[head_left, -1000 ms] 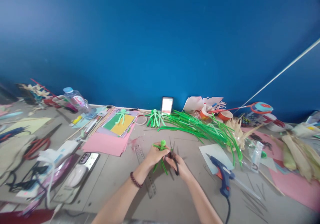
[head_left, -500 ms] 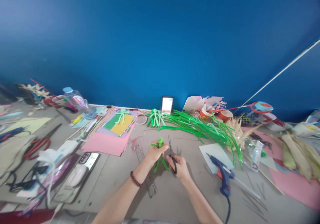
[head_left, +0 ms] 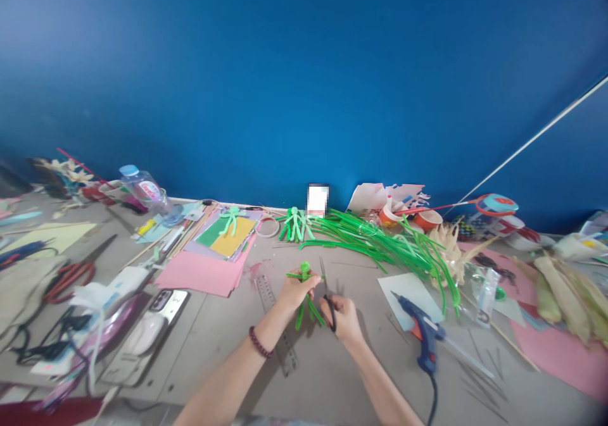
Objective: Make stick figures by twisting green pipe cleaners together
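Observation:
My left hand (head_left: 299,288), with a beaded bracelet on the wrist, pinches a green pipe-cleaner figure (head_left: 304,268) at its middle. Its round head and arms show above my fingers, and two legs hang below. In my right hand (head_left: 342,315) is a pair of dark-handled scissors (head_left: 331,312), blades pointing away from me. The blade tips stand close beside the end of the figure's right-hand arm; whether they touch it I cannot tell. A metal ruler (head_left: 286,353) lies on the table, partly under my left forearm.
Loose green pipe cleaners (head_left: 370,239) spread along the back, beside more green figures (head_left: 295,223). A blue glue gun (head_left: 427,337) lies to the right on pale paper. Left are pink paper sheets (head_left: 204,274), a phone (head_left: 142,340), a bottle (head_left: 146,188) and red-handled scissors (head_left: 71,280).
The figure's legs have shifted slightly to the right below my left hand. Both hands and the scissors stay almost where they were.

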Motion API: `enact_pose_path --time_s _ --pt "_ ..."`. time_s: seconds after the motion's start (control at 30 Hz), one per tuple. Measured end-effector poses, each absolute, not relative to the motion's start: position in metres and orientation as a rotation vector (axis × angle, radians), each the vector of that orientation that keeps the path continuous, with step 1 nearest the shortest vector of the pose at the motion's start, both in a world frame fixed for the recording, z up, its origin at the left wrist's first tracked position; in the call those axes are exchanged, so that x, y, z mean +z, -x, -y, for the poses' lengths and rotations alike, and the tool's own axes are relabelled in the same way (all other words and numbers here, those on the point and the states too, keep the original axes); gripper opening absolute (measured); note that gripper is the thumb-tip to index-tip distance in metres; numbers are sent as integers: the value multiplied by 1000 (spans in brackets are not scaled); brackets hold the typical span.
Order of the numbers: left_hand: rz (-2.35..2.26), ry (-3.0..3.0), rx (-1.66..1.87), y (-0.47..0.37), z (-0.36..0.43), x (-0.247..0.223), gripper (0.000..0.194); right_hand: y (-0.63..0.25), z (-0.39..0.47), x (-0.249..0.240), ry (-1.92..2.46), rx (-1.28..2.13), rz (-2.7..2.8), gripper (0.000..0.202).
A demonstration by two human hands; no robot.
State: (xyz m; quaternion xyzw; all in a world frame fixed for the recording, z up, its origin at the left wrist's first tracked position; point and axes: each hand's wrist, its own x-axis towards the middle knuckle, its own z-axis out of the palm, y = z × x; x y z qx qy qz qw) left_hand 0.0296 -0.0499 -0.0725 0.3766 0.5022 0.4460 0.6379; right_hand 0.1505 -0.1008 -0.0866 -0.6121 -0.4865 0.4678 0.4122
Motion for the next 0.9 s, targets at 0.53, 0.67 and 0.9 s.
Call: enact_pose_path --time_s 0.53,0.67,0.9 --pt "-1088 -1078 1015 -23 52 -58 11 -153 97 -99 1407 1231 1388 21" --pt "-1078 -1183 951 -20 53 -55 6 -154 98 -87 1399 1219 1453 18" --pt "-1064 -1206 944 -21 54 -56 5 -151 99 -80 1364 1095 1557 19"
